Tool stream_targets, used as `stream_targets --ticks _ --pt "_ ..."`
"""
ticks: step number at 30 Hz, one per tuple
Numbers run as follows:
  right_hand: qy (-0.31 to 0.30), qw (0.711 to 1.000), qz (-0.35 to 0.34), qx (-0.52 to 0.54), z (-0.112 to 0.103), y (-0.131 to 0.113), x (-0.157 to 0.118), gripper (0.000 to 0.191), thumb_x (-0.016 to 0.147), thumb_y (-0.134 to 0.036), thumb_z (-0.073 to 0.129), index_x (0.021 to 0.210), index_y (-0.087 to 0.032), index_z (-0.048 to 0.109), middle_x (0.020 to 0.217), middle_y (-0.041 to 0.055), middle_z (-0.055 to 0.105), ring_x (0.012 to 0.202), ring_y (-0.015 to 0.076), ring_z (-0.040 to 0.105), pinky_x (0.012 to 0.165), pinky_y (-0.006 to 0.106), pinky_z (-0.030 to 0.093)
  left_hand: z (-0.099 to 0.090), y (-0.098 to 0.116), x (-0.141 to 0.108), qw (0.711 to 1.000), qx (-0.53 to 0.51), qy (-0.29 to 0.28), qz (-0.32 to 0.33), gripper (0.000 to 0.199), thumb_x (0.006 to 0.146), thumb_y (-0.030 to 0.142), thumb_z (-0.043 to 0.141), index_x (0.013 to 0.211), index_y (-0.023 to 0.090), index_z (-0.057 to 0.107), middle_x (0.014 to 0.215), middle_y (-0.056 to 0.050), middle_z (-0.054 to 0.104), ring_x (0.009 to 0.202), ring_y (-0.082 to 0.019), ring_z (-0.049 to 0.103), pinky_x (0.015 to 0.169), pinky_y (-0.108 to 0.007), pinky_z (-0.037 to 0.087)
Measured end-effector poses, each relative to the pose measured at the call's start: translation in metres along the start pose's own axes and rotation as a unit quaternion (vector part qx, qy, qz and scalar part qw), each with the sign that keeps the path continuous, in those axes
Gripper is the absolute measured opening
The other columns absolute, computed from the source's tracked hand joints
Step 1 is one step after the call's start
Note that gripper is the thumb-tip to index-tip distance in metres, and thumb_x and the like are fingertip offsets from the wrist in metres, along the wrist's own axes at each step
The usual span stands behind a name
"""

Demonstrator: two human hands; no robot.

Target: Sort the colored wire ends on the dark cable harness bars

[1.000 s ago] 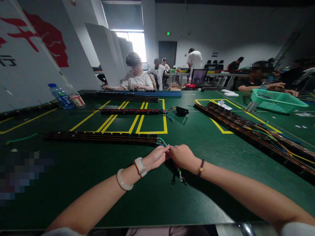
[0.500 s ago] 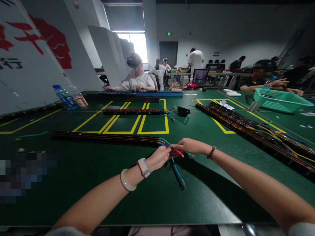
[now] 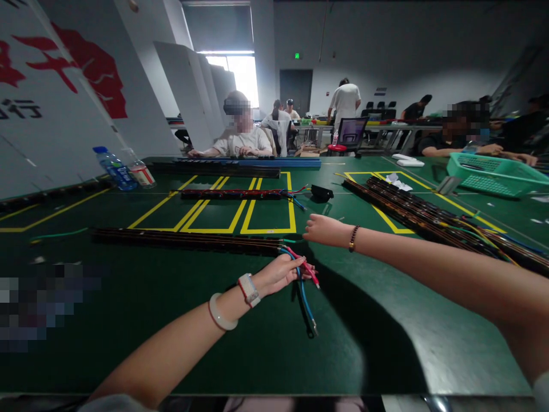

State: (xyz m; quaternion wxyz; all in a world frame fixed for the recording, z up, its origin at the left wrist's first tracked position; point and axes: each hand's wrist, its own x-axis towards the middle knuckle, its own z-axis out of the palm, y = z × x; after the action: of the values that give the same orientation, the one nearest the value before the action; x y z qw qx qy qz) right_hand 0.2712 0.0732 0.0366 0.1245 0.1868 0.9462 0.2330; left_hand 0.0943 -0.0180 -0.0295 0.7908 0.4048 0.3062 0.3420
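A long black strip-like assembly point(image 3: 184, 240) lies across the table, with coloured wires coming out of its right end. My left hand point(image 3: 285, 273) is closed at that end, its thumb pressed on the red wire point(image 3: 314, 278). The blue wire point(image 3: 306, 300) passes through the same grip and hangs toward the front, with a metal lug at its tip. To the upper right, my right hand point(image 3: 328, 230) has its fingers curled around the green wire point(image 3: 293, 241). That wire runs from the strip into the fist; the palm side is hidden.
Behind lies a shorter strip with wires point(image 3: 231, 194), beside a small black part point(image 3: 321, 193). Several long wired strips point(image 3: 412, 212) lie at right, near a green basket point(image 3: 493, 177). Two bottles point(image 3: 115, 169) stand at left. A person point(image 3: 244, 134) sits across the table.
My right hand has moved away from my left, up and back, drawing the green wire apart from the red and blue ones. My left hand has stayed nearly in place.
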Motion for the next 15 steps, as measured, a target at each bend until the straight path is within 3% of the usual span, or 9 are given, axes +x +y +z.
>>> stream_targets --ticks 9,15 --pt "0.031 0.992 -0.093 -0.084 0.023 0.016 0.032 0.023 0.090 -0.007 0.043 0.096 -0.015 0.063 0.083 0.0061 0.067 0.079 0.0179 0.056 0.070 0.031 0.028 -0.006 -0.001 0.006 1.000 -0.002 0.006 -0.022 0.015 0.083 0.023 0.064 0.078 0.009 0.061 0.075 -0.009 0.068 0.070 -0.015 0.064 0.075 -0.027 0.049" --pt "0.067 0.996 -0.006 -0.059 0.031 0.000 0.013 0.023 0.089 -0.007 0.042 0.094 -0.014 0.063 0.081 0.0080 0.065 0.083 0.0198 0.054 0.078 0.033 0.031 -0.007 -0.003 0.005 1.000 -0.014 -0.018 -0.009 0.020 0.082 0.026 0.065 0.075 0.008 0.061 0.076 -0.010 0.068 0.074 -0.017 0.066 0.080 -0.031 0.050"
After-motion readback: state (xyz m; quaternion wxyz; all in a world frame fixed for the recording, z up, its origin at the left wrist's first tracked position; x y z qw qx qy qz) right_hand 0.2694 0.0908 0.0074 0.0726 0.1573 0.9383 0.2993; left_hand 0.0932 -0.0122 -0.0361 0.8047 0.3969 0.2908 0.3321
